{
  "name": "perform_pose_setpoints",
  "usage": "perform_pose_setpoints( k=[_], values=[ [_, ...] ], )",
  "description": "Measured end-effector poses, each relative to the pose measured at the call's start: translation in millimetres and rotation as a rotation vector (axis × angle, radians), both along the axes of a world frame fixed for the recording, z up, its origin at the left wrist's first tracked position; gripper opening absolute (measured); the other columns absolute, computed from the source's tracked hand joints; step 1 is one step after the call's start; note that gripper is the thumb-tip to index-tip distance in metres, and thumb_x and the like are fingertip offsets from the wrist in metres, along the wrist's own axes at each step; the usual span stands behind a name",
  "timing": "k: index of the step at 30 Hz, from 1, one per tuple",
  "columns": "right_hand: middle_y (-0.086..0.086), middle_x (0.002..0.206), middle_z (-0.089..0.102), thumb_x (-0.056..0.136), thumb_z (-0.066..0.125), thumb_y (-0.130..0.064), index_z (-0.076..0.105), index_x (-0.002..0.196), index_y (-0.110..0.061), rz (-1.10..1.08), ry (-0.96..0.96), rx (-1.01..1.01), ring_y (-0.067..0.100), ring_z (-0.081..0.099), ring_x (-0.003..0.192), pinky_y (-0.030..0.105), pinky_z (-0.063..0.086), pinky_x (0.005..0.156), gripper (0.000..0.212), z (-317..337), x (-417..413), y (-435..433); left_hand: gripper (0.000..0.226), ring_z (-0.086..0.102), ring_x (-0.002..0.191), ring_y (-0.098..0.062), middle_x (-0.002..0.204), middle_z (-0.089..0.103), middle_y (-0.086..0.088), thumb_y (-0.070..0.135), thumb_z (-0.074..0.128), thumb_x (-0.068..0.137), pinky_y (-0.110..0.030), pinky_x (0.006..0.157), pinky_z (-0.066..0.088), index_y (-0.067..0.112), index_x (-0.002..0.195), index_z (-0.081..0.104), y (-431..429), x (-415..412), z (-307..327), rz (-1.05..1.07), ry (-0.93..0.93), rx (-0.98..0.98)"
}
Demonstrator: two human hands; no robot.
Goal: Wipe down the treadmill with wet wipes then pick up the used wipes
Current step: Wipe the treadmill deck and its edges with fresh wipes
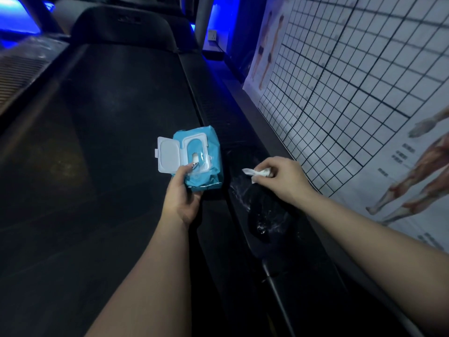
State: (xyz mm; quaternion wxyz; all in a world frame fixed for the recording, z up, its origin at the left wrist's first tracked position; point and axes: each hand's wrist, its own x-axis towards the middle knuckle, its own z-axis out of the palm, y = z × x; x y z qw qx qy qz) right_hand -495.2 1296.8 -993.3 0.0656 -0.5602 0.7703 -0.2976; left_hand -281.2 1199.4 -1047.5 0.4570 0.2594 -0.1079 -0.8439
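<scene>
My left hand grips a blue pack of wet wipes from below, over the right side of the black treadmill belt. Its white lid stands flipped open to the left, and a bit of white wipe shows in the opening. To the right, my right hand holds a crumpled white wipe just above the treadmill's right side rail. Wet streaks glisten on the rail beneath that hand.
A dark rounded object sits on the rail below my right hand. A gridded anatomy poster covers the wall at right. The motor hood is at the far end, with blue lighting and a wall socket behind.
</scene>
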Motion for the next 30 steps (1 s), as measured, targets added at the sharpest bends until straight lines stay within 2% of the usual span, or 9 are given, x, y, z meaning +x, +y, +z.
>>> perform_pose_setpoints(
  k=[3, 6, 10, 15, 19, 22, 24, 26, 30],
  values=[
    [-0.009, 0.084, 0.069, 0.073, 0.089, -0.028, 0.078, 0.089, -0.026, 0.204, -0.069, 0.072, -0.002, 0.057, 0.072, 0.011, 0.040, 0.064, 0.020, 6.6, 10.1, 3.9, 0.031, 0.076, 0.107, -0.025, 0.123, 0.075, -0.017, 0.010, 0.059, 0.100, -0.038, 0.096, 0.059, 0.002, 0.130, 0.065, -1.1, 0.2, -2.6, -0.010, -0.003, -0.006],
    [-0.010, 0.088, 0.068, 0.076, 0.087, -0.033, 0.078, 0.094, -0.027, 0.288, 0.029, 0.190, 0.003, 0.057, 0.083, 0.014, 0.038, 0.070, 0.021, -3.8, 14.5, 1.5, 0.034, 0.075, 0.111, -0.026, 0.125, 0.074, -0.017, 0.010, 0.059, 0.100, -0.037, 0.093, 0.061, 0.002, 0.133, 0.063, -2.6, 0.5, -3.2, -0.003, -0.007, 0.003],
    [-0.003, 0.089, 0.063, 0.081, 0.083, -0.026, 0.077, 0.095, -0.018, -0.028, 0.126, 0.024, 0.016, 0.057, 0.086, 0.022, 0.035, 0.066, 0.018, -5.8, -5.7, -6.1, 0.041, 0.075, 0.110, -0.030, 0.123, 0.075, -0.016, 0.008, 0.064, 0.097, -0.044, 0.086, 0.065, 0.006, 0.137, 0.060, -3.2, -6.8, 3.7, 0.101, -0.044, 0.070],
    [-0.006, 0.087, 0.071, 0.077, 0.087, -0.030, 0.074, 0.094, -0.024, -0.182, -0.103, -0.110, 0.012, 0.067, 0.080, 0.021, 0.046, 0.063, 0.022, 19.5, 3.1, -18.5, 0.044, 0.078, 0.101, -0.031, 0.118, 0.077, -0.014, 0.008, 0.070, 0.094, -0.055, 0.093, 0.061, 0.011, 0.137, 0.060, -19.0, 14.1, 35.8, 0.256, -0.165, 0.071],
    [-0.006, 0.073, 0.073, 0.075, 0.089, -0.022, 0.070, 0.084, -0.022, -0.073, -0.342, -0.206, 0.008, 0.070, 0.065, 0.024, 0.056, 0.061, 0.021, 42.2, 65.6, -49.9, 0.038, 0.077, 0.102, -0.031, 0.119, 0.077, -0.013, 0.007, 0.069, 0.094, -0.054, 0.092, 0.061, 0.014, 0.131, 0.064, -48.9, 58.7, 72.3, 0.436, -0.198, 0.039],
    [-0.004, 0.071, 0.074, 0.076, 0.088, -0.020, 0.071, 0.082, -0.018, 0.017, -0.480, -0.137, 0.013, 0.072, 0.064, 0.033, 0.060, 0.068, 0.018, 46.3, 121.8, -83.1, 0.032, 0.078, 0.095, -0.029, 0.115, 0.078, -0.011, 0.007, 0.068, 0.093, -0.050, 0.086, 0.063, 0.017, 0.123, 0.067, -65.2, 97.6, 97.8, 0.579, -0.232, 0.026],
    [-0.004, 0.073, 0.076, 0.077, 0.087, -0.022, 0.072, 0.084, -0.018, 0.074, -0.554, -0.063, 0.016, 0.074, 0.067, 0.040, 0.061, 0.076, 0.017, 47.4, 164.0, -106.8, 0.032, 0.078, 0.093, -0.030, 0.111, 0.079, -0.012, 0.005, 0.069, 0.090, -0.054, 0.086, 0.063, 0.016, 0.120, 0.068, -75.6, 128.2, 110.0, 0.638, -0.280, 0.003],
    [-0.007, 0.078, 0.076, 0.078, 0.085, -0.023, 0.074, 0.086, -0.020, 0.149, -0.570, -0.002, 0.014, 0.074, 0.071, 0.042, 0.061, 0.080, 0.014, 50.0, 207.9, -131.2, 0.029, 0.078, 0.092, -0.033, 0.109, 0.078, -0.015, 0.004, 0.070, 0.088, -0.057, 0.086, 0.062, 0.012, 0.116, 0.068, -86.0, 161.5, 120.8, 0.670, -0.330, -0.006],
    [-0.007, 0.080, 0.076, 0.079, 0.083, -0.025, 0.075, 0.088, -0.021, 0.260, -0.560, 0.066, 0.008, 0.074, 0.069, 0.035, 0.061, 0.077, 0.013, 63.6, 290.8, -183.1, 0.029, 0.075, 0.088, -0.035, 0.110, 0.076, -0.024, -0.002, 0.067, 0.087, -0.059, 0.087, 0.061, 0.000, 0.116, 0.068, -109.2, 236.1, 135.8, 0.736, -0.373, -0.019]
  ],
)
